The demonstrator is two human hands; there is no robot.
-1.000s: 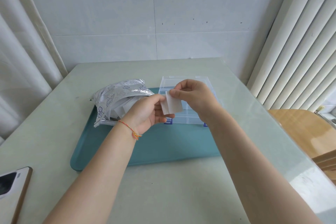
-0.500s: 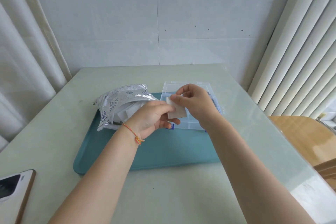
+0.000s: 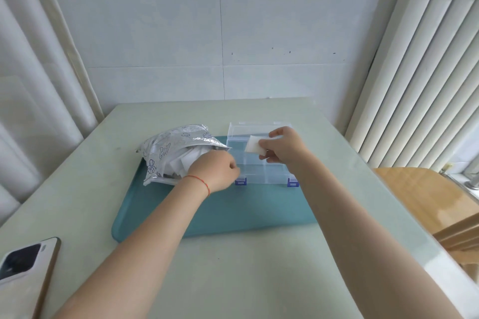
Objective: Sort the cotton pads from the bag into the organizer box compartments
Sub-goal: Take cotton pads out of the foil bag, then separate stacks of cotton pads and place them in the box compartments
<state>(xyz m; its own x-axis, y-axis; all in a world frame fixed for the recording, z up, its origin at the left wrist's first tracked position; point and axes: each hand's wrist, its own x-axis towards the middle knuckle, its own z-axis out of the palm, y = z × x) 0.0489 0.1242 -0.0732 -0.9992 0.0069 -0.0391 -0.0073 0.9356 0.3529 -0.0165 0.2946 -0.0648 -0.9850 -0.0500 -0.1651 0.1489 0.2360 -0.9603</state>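
Right hand (image 3: 283,146) pinches a cotton pad (image 3: 253,145) over the organizer box (image 3: 261,168); left hand (image 3: 216,172) curled by the bag (image 3: 176,150), grip unclear

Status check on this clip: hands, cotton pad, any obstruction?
Right hand pinches white square cotton pad above clear plastic organizer box. Left hand at silver foil bag, grip unclear. No obstruction seen.

A pale green table (image 3: 233,280) stands pushed against a wall (image 3: 220,21) of large grey-white tiles. Left of the table hang white curtains (image 3: 31,85); right of it, vertical blinds (image 3: 427,72) let in soft daylight. A wooden chair (image 3: 427,202) sits at the table's right edge.
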